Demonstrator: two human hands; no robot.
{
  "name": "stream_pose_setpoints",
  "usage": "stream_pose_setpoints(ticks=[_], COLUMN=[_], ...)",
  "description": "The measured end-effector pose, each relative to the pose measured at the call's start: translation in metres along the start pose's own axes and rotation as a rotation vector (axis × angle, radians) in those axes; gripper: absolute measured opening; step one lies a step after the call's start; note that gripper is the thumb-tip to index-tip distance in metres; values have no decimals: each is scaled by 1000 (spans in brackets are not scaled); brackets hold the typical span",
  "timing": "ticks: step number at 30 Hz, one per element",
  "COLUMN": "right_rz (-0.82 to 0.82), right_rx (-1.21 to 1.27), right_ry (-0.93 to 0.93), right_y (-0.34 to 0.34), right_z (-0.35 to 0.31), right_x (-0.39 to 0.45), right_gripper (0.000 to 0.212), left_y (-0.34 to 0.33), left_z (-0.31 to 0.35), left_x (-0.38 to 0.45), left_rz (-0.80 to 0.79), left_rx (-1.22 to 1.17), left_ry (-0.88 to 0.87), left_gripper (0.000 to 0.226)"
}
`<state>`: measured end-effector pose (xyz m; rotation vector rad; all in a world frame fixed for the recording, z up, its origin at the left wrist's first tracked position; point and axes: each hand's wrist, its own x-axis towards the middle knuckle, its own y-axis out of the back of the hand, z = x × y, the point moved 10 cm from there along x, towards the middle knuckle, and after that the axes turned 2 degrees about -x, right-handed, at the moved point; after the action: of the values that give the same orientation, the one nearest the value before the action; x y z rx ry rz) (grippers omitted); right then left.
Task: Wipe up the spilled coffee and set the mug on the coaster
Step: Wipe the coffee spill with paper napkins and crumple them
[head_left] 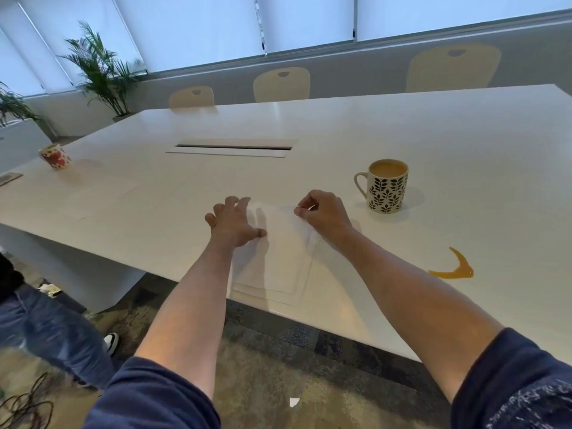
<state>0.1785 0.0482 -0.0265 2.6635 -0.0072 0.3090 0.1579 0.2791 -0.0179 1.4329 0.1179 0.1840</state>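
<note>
Both bare forearms reach forward, dark sleeves pushed up. The left hand (pixel 232 223) lies palm down, its fingers (pixel 236 202) spread and bent. The right hand (pixel 322 212) is curled, thumb and fingertips pinched together.

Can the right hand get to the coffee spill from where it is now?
Probably yes. The right hand pinches the white tissue, and the coffee spill lies on bare white table to its right, nearer the table edge. The leaf-patterned mug stands farther back, off that path.
</note>
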Motion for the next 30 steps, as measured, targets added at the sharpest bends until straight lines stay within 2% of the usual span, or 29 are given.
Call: stream_pose_setpoints(ticks=[4, 8, 15, 19, 22, 26, 30], right_rz=[-33, -76, -43, 63, 94, 133, 248], right_rx=[147, 258, 495, 447, 431, 393, 276], right_ry=[0, -18, -41, -65, -73, -93, -49], right_y=[-7, -13, -3, 21, 35, 50, 73], right_z=[-11, -22, -39, -36, -32, -26, -29], right_x=[-8, -18, -29, -29, -25, -26, -36], right_gripper=[9, 14, 11, 10, 12, 20, 36], left_y=[10, 21, 63, 88, 104, 121, 121], left_z=[24, 34, 35, 46, 58, 81, 105], left_x=[-5, -6, -9, -12, -13, -18, -18], left_rz=[32, 56, 133, 75, -1, -41, -74], left_rx=[7, -91, -232, -302, -438, -506, -560], left_ry=[-142, -176, -149, -174, -223, -282, -313], left_gripper=[87, 74, 15, 26, 23, 30, 43])
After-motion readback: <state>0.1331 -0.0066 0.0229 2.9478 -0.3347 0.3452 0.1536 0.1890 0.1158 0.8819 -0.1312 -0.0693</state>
